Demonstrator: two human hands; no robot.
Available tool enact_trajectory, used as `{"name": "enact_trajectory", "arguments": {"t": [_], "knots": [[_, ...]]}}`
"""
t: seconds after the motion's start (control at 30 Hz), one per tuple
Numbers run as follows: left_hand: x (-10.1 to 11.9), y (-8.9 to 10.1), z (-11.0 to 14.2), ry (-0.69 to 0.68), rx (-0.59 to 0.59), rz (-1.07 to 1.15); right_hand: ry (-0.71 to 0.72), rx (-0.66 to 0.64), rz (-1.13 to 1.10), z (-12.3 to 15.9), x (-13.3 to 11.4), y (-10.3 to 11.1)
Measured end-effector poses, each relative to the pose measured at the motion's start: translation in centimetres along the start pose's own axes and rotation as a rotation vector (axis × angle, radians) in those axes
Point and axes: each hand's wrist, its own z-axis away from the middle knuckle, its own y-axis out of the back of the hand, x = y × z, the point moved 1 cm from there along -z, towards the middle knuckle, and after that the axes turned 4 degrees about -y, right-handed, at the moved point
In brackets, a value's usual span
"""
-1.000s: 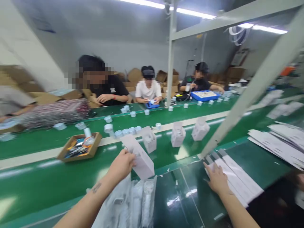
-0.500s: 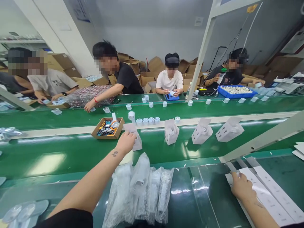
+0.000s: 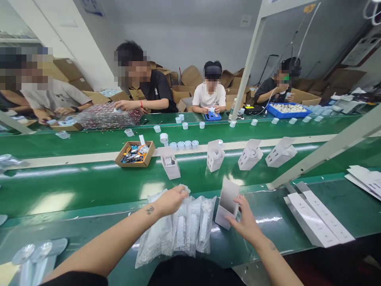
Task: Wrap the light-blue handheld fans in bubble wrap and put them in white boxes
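Note:
My left hand (image 3: 172, 200) is closed at the top end of one of several clear plastic bags (image 3: 154, 242) lying in a row before me. Pale, long-handled items with round heads show through the plastic. My right hand (image 3: 245, 218) grips an upright white box (image 3: 224, 222) by its right side, just right of the bags. The box's top is open and a tall flap stands up at its back. Flat white cartons (image 3: 315, 218) lie further right, apart from my hand.
Across the green conveyor (image 3: 104, 186) stand open white boxes with items inside, such as the nearest one (image 3: 171, 167). A cardboard tray (image 3: 135, 159) holds tools and parts. A metal post (image 3: 315, 155) slants up at right. Co-workers sit opposite; small cups (image 3: 185, 126) line the far belt.
My left hand has left the filled white box on the belt and come back to the bags. My right hand has moved left from the flat cartons and now holds an opened box.

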Motion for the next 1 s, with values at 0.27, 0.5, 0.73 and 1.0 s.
{"name": "enact_trajectory", "arguments": {"t": [0.27, 0.5, 0.73, 1.0], "knots": [[6.4, 6.3, -0.2, 0.057, 0.455, 0.81, 0.147, -0.132, -0.057, -0.3, -0.8, -0.2], [12.2, 4.7, -4.5, 0.05, 0.253, 0.245, 0.05, -0.06, -0.127, -0.9, 1.0, 0.2], [16.4, 5.3, -8.7, 0.189, -0.148, -0.065, 0.098, -0.008, -0.164, 0.5, 1.5, -0.3], [19.3, -0.5, -5.9, -0.115, -0.175, -0.175, 0.146, -0.018, -0.147, 1.4, 0.2, 0.5]]}}
